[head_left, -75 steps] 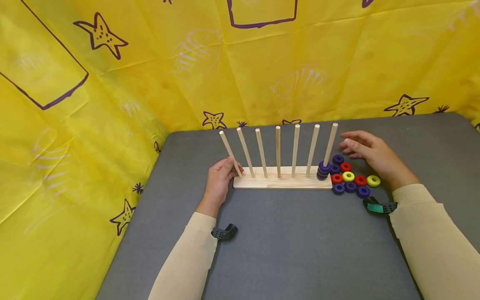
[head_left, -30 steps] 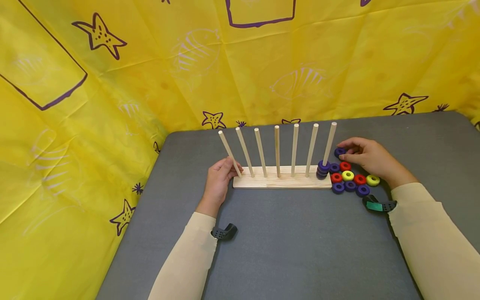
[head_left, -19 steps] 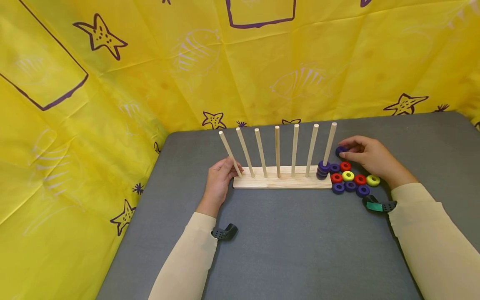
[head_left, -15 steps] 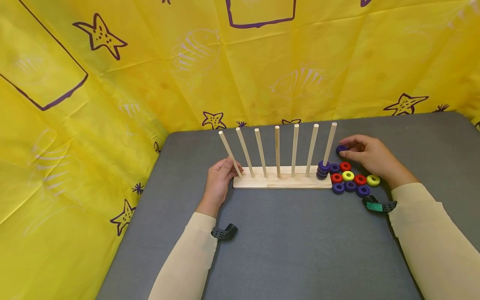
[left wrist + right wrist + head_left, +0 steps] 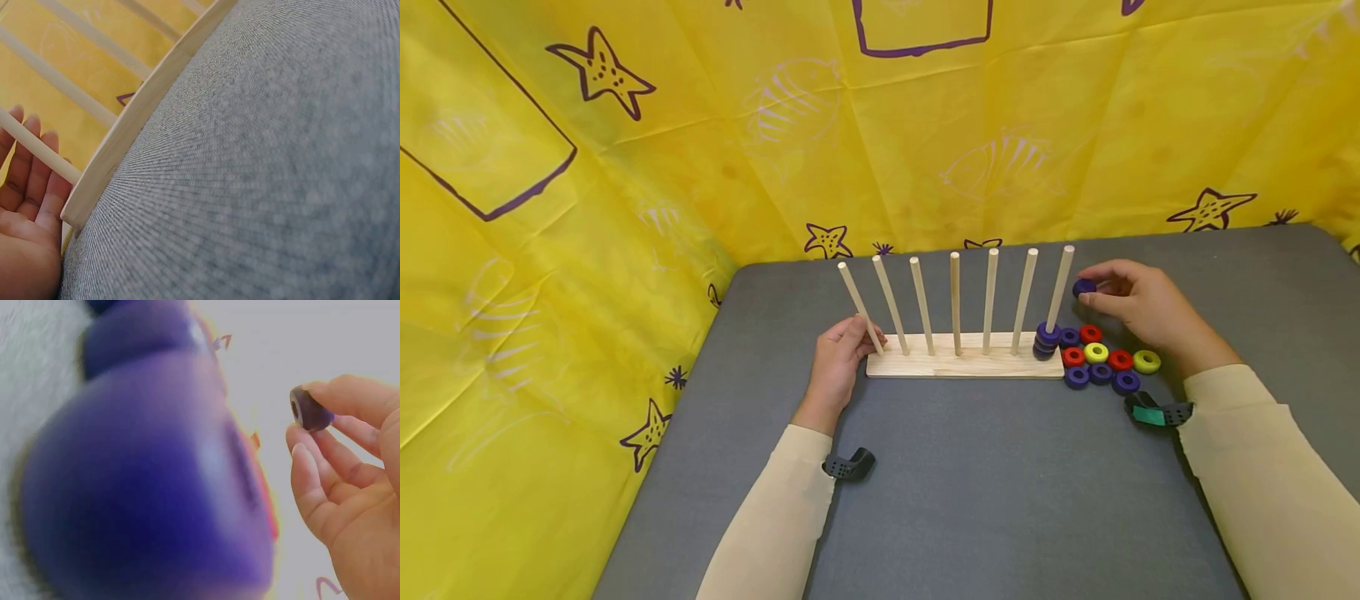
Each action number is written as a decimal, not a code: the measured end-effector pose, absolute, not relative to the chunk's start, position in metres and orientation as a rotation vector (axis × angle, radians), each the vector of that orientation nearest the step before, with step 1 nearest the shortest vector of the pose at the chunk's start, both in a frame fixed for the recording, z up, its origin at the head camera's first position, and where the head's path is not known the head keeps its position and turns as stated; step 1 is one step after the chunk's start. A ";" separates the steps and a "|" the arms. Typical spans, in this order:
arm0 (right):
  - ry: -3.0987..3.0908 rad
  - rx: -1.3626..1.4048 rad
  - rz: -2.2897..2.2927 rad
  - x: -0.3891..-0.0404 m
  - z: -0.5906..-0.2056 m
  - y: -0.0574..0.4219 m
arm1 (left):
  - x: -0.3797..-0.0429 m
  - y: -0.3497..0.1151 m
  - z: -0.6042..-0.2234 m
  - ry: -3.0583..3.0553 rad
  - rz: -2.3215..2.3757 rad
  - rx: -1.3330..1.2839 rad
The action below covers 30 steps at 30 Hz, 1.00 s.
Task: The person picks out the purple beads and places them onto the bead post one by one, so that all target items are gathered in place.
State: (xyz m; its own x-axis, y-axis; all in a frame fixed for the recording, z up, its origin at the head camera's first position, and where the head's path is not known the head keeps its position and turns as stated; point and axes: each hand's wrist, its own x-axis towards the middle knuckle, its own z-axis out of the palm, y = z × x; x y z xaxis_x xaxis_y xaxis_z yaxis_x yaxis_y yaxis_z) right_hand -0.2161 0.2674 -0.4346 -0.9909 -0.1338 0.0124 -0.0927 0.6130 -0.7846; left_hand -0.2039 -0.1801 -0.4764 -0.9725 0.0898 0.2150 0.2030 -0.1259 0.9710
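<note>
A wooden peg stand [image 5: 962, 364] with a row of upright pegs rests on the dark grey table. My left hand [image 5: 842, 358] holds its left end, thumb beside the end peg [image 5: 852, 287] and fingers passing behind it. In the left wrist view those fingers [image 5: 37, 181] are only gently bent. Purple rings [image 5: 1047, 340] are stacked low on the rightmost peg. My right hand [image 5: 1138, 304] pinches a purple ring [image 5: 1084, 287] between thumb and fingertips, just right of that peg. The right wrist view shows this ring [image 5: 312, 411] turned on edge, with its hole partly visible.
Loose rings lie bunched off the stand's right end, including a red ring [image 5: 1121, 360], a yellow ring [image 5: 1146, 361] and a purple ring [image 5: 1126, 382]. A yellow cloth [image 5: 887, 150] with sea-creature drawings hangs behind and left of the table [image 5: 955, 483].
My right hand has taken a purple ring from the back of the loose bunch and raised it, tipping it on edge. The left hand and the stand stay put.
</note>
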 end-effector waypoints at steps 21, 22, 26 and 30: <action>2.890 -0.310 -1.518 -0.199 -0.395 0.247 | -0.204 -0.179 -0.476 -2.019 -2.276 -0.339; 2.895 -0.319 -1.529 -0.198 -0.393 0.246 | -0.204 -0.179 -0.476 -2.020 -2.276 -0.338; 2.931 -0.359 -1.568 -0.194 -0.385 0.240 | -0.204 -0.179 -0.475 -2.025 -2.273 -0.337; 2.959 -0.402 -1.627 -0.189 -0.377 0.235 | -0.204 -0.179 -0.476 -2.027 -2.274 -0.331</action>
State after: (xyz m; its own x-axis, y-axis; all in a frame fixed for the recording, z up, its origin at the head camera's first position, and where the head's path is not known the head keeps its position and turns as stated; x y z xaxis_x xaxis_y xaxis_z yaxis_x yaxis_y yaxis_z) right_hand -0.1890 0.2352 -0.3771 -0.9392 -0.0796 0.3340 -0.3247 0.5222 -0.7886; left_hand -0.2039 -0.1792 -0.4755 -0.9737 0.0852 0.2112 0.2000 -0.1234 0.9720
